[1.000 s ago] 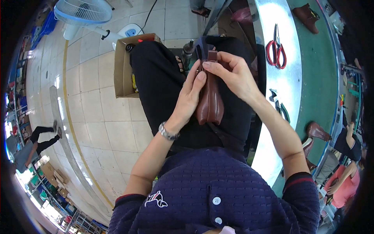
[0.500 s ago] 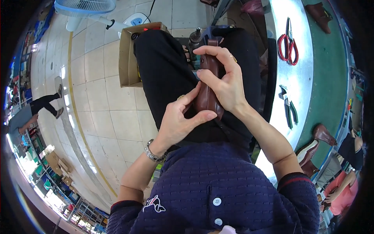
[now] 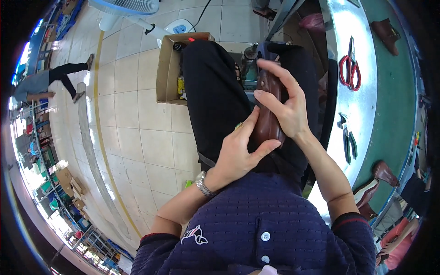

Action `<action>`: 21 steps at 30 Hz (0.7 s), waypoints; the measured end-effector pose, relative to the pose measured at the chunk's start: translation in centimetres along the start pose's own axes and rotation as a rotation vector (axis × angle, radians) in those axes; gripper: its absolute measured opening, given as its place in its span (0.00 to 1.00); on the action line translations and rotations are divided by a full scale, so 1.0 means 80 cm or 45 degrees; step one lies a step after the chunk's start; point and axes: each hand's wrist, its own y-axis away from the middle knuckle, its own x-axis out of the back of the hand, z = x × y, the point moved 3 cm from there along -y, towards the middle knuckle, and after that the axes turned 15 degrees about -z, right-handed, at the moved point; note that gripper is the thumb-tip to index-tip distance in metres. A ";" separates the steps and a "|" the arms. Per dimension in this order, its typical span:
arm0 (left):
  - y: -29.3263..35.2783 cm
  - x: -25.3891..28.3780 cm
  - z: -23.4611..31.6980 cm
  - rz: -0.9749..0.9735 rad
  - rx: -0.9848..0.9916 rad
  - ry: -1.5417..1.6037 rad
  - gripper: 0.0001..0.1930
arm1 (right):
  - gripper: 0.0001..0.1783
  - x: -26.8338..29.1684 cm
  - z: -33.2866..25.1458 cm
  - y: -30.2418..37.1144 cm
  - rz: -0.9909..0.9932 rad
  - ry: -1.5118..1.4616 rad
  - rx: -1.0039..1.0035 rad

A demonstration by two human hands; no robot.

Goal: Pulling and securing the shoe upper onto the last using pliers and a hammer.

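Taking the brown leather piece as our clock's centre, we find a walking person in a grey top and dark trousers (image 3: 34, 85) far off at nine o'clock. At ten stand an open tan cardboard box (image 3: 166, 75) and, beyond it, a pale-blue and white electric fan (image 3: 128, 5).

At seven o'clock our left hand (image 3: 234, 155), its wrist in a silver metal watch (image 3: 202, 184), grasps the near end of the glossy brown leather piece (image 3: 267, 124), thumb across it and fingers along its left edge. The piece lies lengthwise above our black-trousered lap (image 3: 211, 91). At three our right hand (image 3: 292, 112) curves about its farther half, thumb and forefinger apart; whether the hidden fingers grip, we cannot tell.

As for progress, we judge the leather already formed into a long, rounded body, with a small round mark toward its far end. It is in our hands, not set down, so the handling seems unfinished; what remains does not show.

On the silver metal worktop (image 3: 356, 104), the red-handled scissors (image 3: 350, 73) lie untouched at two o'clock, the green-handled pliers (image 3: 348, 143) at four. Farther right, at two, sits a brown leather boot part (image 3: 386, 37).
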 end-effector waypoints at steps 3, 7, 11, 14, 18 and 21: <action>-0.014 0.015 -0.025 -0.264 0.045 0.637 0.46 | 0.48 0.005 0.000 0.011 0.026 -0.241 0.035; -0.071 0.025 -0.041 -0.055 -0.162 0.975 0.45 | 0.40 0.007 0.013 0.012 -0.095 -0.480 -0.009; -0.098 0.004 -0.039 -0.341 -0.049 1.195 0.40 | 0.35 0.025 0.025 0.028 -0.196 -0.378 -0.118; -0.097 -0.005 -0.034 -0.324 0.011 1.205 0.35 | 0.38 0.044 0.017 0.051 -0.328 -0.505 -0.244; -0.091 -0.008 -0.027 -0.261 0.030 1.175 0.33 | 0.55 0.040 -0.003 0.070 -0.497 -0.436 -0.433; -0.088 -0.016 -0.024 -0.213 0.053 1.180 0.33 | 0.57 0.037 -0.024 0.062 -0.515 -0.302 -0.541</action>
